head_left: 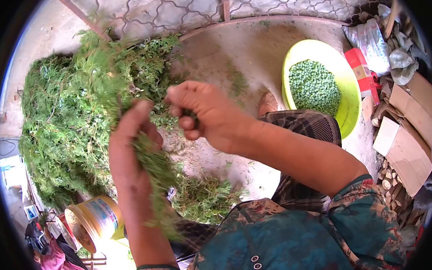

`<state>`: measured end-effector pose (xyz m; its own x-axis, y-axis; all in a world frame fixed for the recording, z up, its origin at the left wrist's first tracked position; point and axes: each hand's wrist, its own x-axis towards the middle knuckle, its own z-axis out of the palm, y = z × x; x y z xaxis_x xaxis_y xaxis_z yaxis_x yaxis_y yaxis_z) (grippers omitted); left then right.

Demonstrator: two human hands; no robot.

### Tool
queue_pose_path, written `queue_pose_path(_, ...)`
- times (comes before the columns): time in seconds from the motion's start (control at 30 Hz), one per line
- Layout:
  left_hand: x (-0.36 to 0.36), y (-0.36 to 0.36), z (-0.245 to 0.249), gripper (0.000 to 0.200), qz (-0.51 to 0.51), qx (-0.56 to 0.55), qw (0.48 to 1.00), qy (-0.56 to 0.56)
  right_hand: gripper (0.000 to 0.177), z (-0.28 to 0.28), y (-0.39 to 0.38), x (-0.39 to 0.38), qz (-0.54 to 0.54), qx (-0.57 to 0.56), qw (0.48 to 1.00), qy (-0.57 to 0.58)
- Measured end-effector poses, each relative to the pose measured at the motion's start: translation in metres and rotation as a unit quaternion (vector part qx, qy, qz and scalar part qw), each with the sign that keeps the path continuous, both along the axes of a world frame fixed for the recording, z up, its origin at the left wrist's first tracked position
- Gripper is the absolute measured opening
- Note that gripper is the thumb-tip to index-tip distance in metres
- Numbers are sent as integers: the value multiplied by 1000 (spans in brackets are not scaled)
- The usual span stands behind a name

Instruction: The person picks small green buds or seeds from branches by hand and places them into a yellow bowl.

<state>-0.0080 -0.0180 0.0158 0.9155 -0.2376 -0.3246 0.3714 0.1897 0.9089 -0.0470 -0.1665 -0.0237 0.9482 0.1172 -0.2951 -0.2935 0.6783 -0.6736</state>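
My left hand [132, 139] is wrapped round a leafy green conifer branch [158, 168]. Its feathery sprays stick out above the fist and trail down along my forearm, blurred by motion. Just to the right, my right hand [202, 113] is closed, thumb and forefinger pinched together. Something small and dark shows between its curled fingers, and I cannot tell what it is. A large heap of cut conifer branches [66, 125] lies beyond and to the left of my hands. At the upper right, a yellow-green basin [353, 99] holds many small round green cones or berries [314, 86].
Loose sprigs [206, 199] lie on the floor by my legs. A yellow bucket [109, 219] is tipped at the lower left, near a person in pink [62, 258]. Cardboard [410, 146], a red box [362, 76] and plastic bags line the right. A metal lattice [182, 10] crosses the back.
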Motion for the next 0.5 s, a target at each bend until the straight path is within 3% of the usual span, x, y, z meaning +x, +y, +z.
queue_pose_path(0.03, 7, 7, -2, 19, 11, -109, 993, 54, 32, 3, -7, 2, 7, 1, 1000, -1)
queue_pose_path(0.07, 13, 11, -4, 19, 20, -107, 993, 53, 34, 8, -16, 3, 14, 30, 999, -4)
queue_pose_path(0.13, 25, 18, -9, 19, 65, -206, 970, 114, 37, 22, -20, 3, 33, 63, 997, -9)
queue_pose_path(0.17, 28, 25, -10, 23, 70, -137, 981, 115, 39, 29, -20, 2, 27, 28, 999, -19)
queue_pose_path(0.23, 27, 21, -7, 22, 99, -141, 979, 114, 42, 30, -15, 0, 22, -26, 998, -44)
queue_pose_path(0.27, 26, 19, -7, 21, 119, -147, 975, 115, 42, 27, -12, -1, 24, -27, 998, -43)
queue_pose_path(0.4, 39, 45, -33, 23, 41, -281, 945, 161, 31, 25, -5, -7, 83, -125, 987, -53)
queue_pose_path(0.47, 38, 43, -33, 23, 45, -275, 947, 156, 27, 19, 5, -8, 33, -308, 942, -131)
queue_pose_path(0.5, 37, 42, -33, 23, 48, -268, 950, 152, 27, 11, 10, -7, 33, -308, 942, -132)
